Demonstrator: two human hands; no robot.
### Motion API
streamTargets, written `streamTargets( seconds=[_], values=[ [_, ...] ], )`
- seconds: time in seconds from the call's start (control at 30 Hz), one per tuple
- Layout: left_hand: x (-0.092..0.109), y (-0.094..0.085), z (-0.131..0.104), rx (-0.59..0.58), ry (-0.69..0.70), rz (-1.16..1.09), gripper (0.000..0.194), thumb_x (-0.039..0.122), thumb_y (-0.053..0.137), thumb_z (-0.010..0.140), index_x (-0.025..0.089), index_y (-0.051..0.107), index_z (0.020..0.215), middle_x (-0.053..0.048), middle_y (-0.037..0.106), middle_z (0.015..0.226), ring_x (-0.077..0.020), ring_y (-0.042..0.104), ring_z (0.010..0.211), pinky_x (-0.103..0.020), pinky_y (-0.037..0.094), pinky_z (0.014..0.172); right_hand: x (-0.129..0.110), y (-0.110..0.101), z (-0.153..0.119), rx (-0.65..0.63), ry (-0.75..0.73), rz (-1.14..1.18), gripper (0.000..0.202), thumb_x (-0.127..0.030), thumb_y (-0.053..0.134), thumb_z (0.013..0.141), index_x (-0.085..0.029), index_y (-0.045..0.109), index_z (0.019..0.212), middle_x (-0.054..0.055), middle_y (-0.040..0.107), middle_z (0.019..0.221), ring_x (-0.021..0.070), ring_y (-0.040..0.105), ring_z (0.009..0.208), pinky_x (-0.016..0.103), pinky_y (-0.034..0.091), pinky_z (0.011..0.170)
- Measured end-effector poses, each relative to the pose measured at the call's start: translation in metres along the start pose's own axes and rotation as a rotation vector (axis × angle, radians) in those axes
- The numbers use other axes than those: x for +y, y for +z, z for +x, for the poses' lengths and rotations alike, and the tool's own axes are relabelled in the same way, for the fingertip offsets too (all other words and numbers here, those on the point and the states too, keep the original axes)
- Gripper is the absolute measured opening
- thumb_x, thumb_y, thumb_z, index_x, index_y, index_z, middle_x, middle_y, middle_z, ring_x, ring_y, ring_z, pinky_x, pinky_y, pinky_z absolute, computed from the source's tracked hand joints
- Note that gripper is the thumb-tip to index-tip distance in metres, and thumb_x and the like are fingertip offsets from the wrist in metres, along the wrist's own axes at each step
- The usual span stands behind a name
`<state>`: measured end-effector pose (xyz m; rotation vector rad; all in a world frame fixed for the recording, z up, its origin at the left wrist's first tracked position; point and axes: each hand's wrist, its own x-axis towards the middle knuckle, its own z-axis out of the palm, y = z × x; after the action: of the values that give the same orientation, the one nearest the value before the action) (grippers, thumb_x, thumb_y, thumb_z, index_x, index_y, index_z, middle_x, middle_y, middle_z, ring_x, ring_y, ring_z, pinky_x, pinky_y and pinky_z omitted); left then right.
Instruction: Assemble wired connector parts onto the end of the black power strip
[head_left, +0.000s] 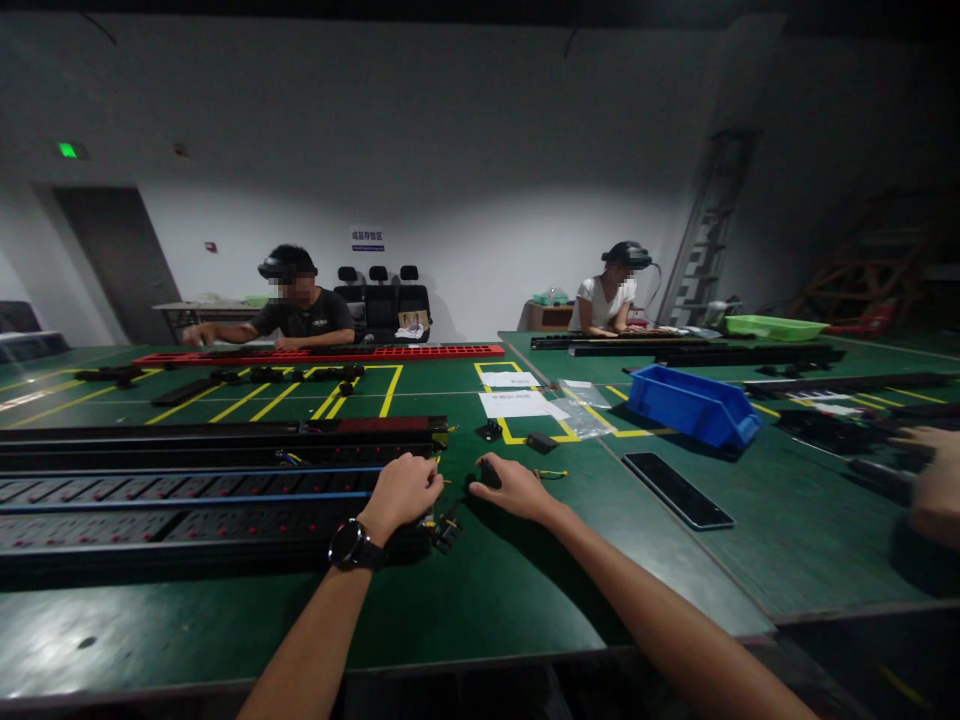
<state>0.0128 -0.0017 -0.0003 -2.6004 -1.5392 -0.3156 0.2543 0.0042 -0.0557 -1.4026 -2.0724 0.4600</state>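
Observation:
My left hand, with a watch on its wrist, is closed over the right end of a long black power strip with blue edges. A thin wire tip shows beside its fingers. To the right, my right hand grips a small black part between thumb and fingers, apart from the strip's end. A yellow-green wire sticks out past that hand. Nearer me lies another black power strip with red-marked sockets. A black socket-like piece sits at its right end.
Small black parts, paper sheets and clear bags lie ahead. On the right are a blue bin, a phone and another person's hand. Two people sit across the green table.

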Motion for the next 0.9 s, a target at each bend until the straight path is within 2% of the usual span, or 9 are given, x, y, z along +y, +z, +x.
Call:
streamTargets(
  seconds=[0.17, 0.27, 0.37, 0.5, 0.7, 0.9],
  values=[
    [0.0, 0.0, 0.0, -0.006, -0.001, 0.019, 0.032, 0.032, 0.045, 0.099, 0.02, 0.072, 0.087, -0.01, 0.074, 0.09, -0.0226, 0.067, 0.09, -0.031, 0.047, 0.08, -0.002, -0.01, -0.002, -0.049, -0.012, -0.018, 0.069, -0.055, 0.077, 0.079, -0.02, 0.059, 0.136, 0.008, 0.069, 0.093, 0.0259, 0.063, 0.085, 0.032, 0.041, 0.071],
    [0.001, -0.001, -0.001, -0.005, -0.007, 0.016, 0.032, 0.033, 0.045, 0.099, 0.02, 0.071, 0.086, -0.009, 0.074, 0.089, -0.023, 0.067, 0.089, -0.032, 0.047, 0.078, 0.003, -0.016, -0.002, -0.071, -0.034, 0.06, 0.073, -0.049, 0.081, 0.077, -0.018, 0.058, 0.138, 0.005, 0.068, 0.088, 0.0237, 0.063, 0.081, 0.033, 0.045, 0.073],
    [0.002, -0.003, -0.002, -0.005, 0.0, 0.018, 0.033, 0.033, 0.045, 0.099, 0.019, 0.071, 0.087, -0.01, 0.075, 0.09, -0.0233, 0.067, 0.089, -0.032, 0.047, 0.078, 0.005, -0.016, -0.002, -0.106, -0.058, 0.203, 0.074, -0.044, 0.083, 0.075, -0.017, 0.057, 0.139, 0.006, 0.071, 0.093, 0.0236, 0.066, 0.085, 0.035, 0.049, 0.077],
    [0.003, -0.004, -0.001, -0.008, -0.001, 0.018, 0.034, 0.033, 0.043, 0.1, 0.018, 0.072, 0.089, -0.011, 0.076, 0.094, -0.0241, 0.068, 0.091, -0.033, 0.047, 0.079, 0.002, -0.004, 0.0, -0.189, -0.092, 0.394, 0.072, -0.043, 0.079, 0.08, -0.017, 0.054, 0.142, 0.009, 0.073, 0.103, 0.0255, 0.068, 0.095, 0.041, 0.053, 0.087],
    [0.005, -0.006, -0.001, -0.013, -0.023, -0.002, 0.047, 0.036, 0.034, 0.105, 0.017, 0.073, 0.088, -0.013, 0.076, 0.095, -0.0236, 0.069, 0.091, -0.033, 0.047, 0.082, -0.004, 0.021, 0.004, -0.297, -0.08, 0.727, 0.075, -0.035, 0.076, 0.08, -0.017, 0.048, 0.148, 0.012, 0.07, 0.122, 0.0272, 0.066, 0.113, 0.045, 0.05, 0.1],
    [0.006, -0.008, -0.002, -0.017, -0.013, 0.015, 0.049, 0.035, 0.031, 0.105, 0.017, 0.074, 0.089, -0.013, 0.077, 0.094, -0.0227, 0.069, 0.088, -0.032, 0.046, 0.08, -0.001, 0.025, 0.007, -0.313, -0.027, 0.842, 0.078, -0.033, 0.079, 0.077, -0.017, 0.05, 0.147, 0.011, 0.073, 0.117, 0.026, 0.068, 0.107, 0.045, 0.05, 0.1]
  ],
)
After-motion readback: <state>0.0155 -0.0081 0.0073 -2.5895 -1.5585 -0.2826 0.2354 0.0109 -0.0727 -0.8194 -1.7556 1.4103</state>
